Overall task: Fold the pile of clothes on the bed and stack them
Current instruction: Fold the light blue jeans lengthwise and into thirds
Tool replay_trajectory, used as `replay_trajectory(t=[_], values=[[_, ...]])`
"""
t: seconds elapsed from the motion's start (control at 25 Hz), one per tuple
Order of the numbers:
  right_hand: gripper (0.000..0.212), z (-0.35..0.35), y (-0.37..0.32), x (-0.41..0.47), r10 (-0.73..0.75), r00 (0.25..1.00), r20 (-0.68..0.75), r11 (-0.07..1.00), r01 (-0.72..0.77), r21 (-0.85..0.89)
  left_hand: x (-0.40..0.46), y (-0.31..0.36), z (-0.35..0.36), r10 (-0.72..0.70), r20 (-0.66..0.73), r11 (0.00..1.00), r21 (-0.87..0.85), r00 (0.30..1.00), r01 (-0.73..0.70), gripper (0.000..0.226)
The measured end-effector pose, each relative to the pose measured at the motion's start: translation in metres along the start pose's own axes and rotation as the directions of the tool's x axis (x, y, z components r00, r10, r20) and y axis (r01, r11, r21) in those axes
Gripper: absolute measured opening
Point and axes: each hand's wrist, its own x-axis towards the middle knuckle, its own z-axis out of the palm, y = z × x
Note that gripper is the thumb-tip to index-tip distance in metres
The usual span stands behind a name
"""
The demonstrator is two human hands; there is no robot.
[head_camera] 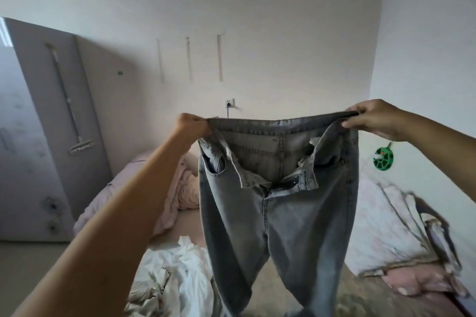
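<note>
Our left hand (192, 125) and right hand (373, 117) pinch the jeans (278, 188) by the waistband, fingers (351, 124) clenched at nine and three o'clock; legs hang over the bed (373, 291).

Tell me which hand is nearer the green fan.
Right. The right hand grips the jeans just above the green fan; the left hand holds the far waistband end.

both hands (192, 125) (374, 117) gripping grey jeans (278, 188) waistband, above bed (365, 293)
</note>
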Motion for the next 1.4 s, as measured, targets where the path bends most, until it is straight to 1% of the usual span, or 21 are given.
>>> replay_trajectory(t=[0.04,0.08,0.12,0.16,0.24,0.32,0.44,0.52,0.6,0.64,0.68,0.72,0.76,0.8,0.84,0.92,1.0,1.12,1.24,1.32,1.4], values=[[0.024,-0.006,-0.005,-0.001,-0.066,0.998,0.009,0.982,0.066,-0.177,0.003,0.005,-0.008,0.115,0.067,0.985,0.121,0.991,-0.123,0.008],[0.026,-0.011,-0.01,-0.002,-0.135,0.991,-0.005,0.928,0.124,-0.352,0.004,0.01,-0.014,0.208,0.119,0.944,0.235,0.971,-0.231,0.008],[0.023,-0.014,-0.014,-0.002,-0.206,0.978,-0.032,0.862,0.166,-0.48,0.007,0.013,-0.019,0.273,0.153,0.895,0.322,0.95,-0.309,0.013],[0.018,-0.014,-0.019,-0.003,-0.273,0.96,-0.061,0.817,0.198,-0.541,0.01,0.016,-0.023,0.312,0.154,0.858,0.378,0.937,-0.348,0.015],[0.016,-0.014,-0.031,-0.001,-0.376,0.92,-0.113,0.787,0.253,-0.562,0.012,0.028,-0.025,0.36,0.106,0.803,0.47,0.927,-0.366,0.02],[0.025,-0.018,-0.046,0.005,-0.439,0.89,-0.123,0.758,0.293,-0.583,0.013,0.043,-0.029,0.425,0.07,0.745,0.54,0.903,-0.392,0.024],[0.03,-0.033,-0.078,0.015,-0.491,0.862,-0.124,0.699,0.304,-0.647,0.019,0.078,-0.041,0.466,-0.014,0.761,0.517,0.884,-0.393,0.017],[0.03,-0.046,-0.101,0.024,-0.517,0.845,-0.133,0.667,0.302,-0.681,0.023,0.105,-0.049,0.48,-0.039,0.712,0.602,0.877,-0.363,0.022],[0.03,-0.064,-0.124,0.029,-0.496,0.858,-0.136,0.679,0.286,-0.676,0.03,0.133,-0.06,0.474,-0.026,0.691,0.63,0.88,-0.354,0.033],[0.031,-0.073,-0.133,0.028,-0.486,0.864,-0.131,0.707,0.3,-0.641,0.034,0.143,-0.065,0.47,0.003,0.744,0.537,0.883,-0.398,0.036],[0.032,-0.084,-0.14,0.03,-0.466,0.873,-0.147,0.766,0.315,-0.561,0.037,0.151,-0.071,0.464,0.042,0.82,0.357,0.885,-0.447,0.036],[0.034,-0.091,-0.143,0.03,-0.459,0.869,-0.183,0.823,0.339,-0.456,0.038,0.154,-0.076,0.441,0.058,0.889,0.109,0.896,-0.445,0.032],[0.037,-0.096,-0.142,0.032,-0.46,0.851,-0.252,0.86,0.358,-0.363,0.036,0.153,-0.076,0.407,0.071,0.911,-0.111,0.911,-0.398,0.028],[0.04,-0.096,-0.137,0.032,-0.459,0.835,-0.304,0.873,0.362,-0.326,0.034,0.147,-0.072,0.386,0.071,0.906,-0.217,0.92,-0.364,0.025],[0.041,-0.09,-0.129,0.032,-0.45,0.831,-0.327,0.876,0.339,-0.344,0.032,0.139,-0.063,0.38,0.055,0.91,-0.202,0.924,-0.362,0.026],[0.042,-0.072,-0.102,0.032,-0.446,0.842,-0.303,0.854,0.298,-0.427,0.031,0.118,-0.041,0.389,-0.014,0.92,-0.042,0.921,-0.39,0.033],[0.042,-0.061,-0.078,0.033,-0.442,0.855,-0.271,0.853,0.307,-0.423,0.034,0.097,-0.03,0.384,-0.058,0.923,-0.006,0.922,-0.385,0.036],[0.037,-0.052,-0.052,0.024,-0.357,0.919,-0.166,0.875,0.266,-0.406,0.04,0.063,-0.027,0.309,0.069,0.935,0.162,0.949,-0.316,0.042],[0.039,-0.044,-0.025,0.015,-0.22,0.971,-0.093,0.916,0.173,-0.362,0.034,0.031,-0.02,0.24,0.121,0.954,0.153,0.963,-0.257,0.046],[0.04,-0.035,-0.001,0.008,-0.064,0.998,0.002,0.947,0.061,-0.315,0.025,0.008,-0.011,0.14,0.224,0.968,0.172,0.965,-0.18,0.044],[0.037,-0.023,0.026,-0.003,0.069,0.996,0.061,0.965,-0.051,-0.256,0.017,-0.023,-0.002,0.028,0.323,0.979,0.181,0.946,-0.091,0.043]])
